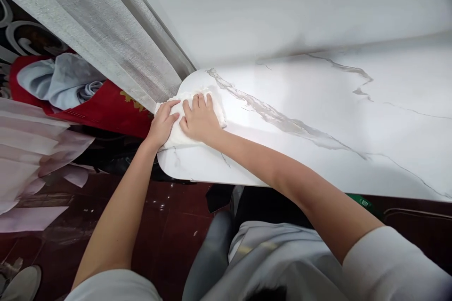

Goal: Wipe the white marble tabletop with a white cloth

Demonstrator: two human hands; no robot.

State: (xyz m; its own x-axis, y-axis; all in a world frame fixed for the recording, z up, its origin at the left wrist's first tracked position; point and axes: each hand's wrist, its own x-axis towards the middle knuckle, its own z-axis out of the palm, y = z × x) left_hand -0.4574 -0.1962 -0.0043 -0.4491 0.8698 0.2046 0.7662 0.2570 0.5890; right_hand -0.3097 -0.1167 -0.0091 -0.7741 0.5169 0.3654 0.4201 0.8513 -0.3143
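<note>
A white cloth (217, 103) lies bunched on the rounded left end of a white marble-look table (318, 117). My left hand (163, 122) rests on the cloth's left edge at the table rim, fingers curled over it. My right hand (199, 117) lies flat on top of the cloth beside the left hand, fingers stretched forward and close together, pressing it down. Most of the cloth is hidden under both hands.
A grey sheer curtain (106, 28) hangs at the table's left end. Beyond it, a red cushion (106, 108) carries light blue fabric (60, 80). Pale pink sheets (31, 150) lie at the left over a dark red floor (169, 240). A white wall (300, 4) backs the table.
</note>
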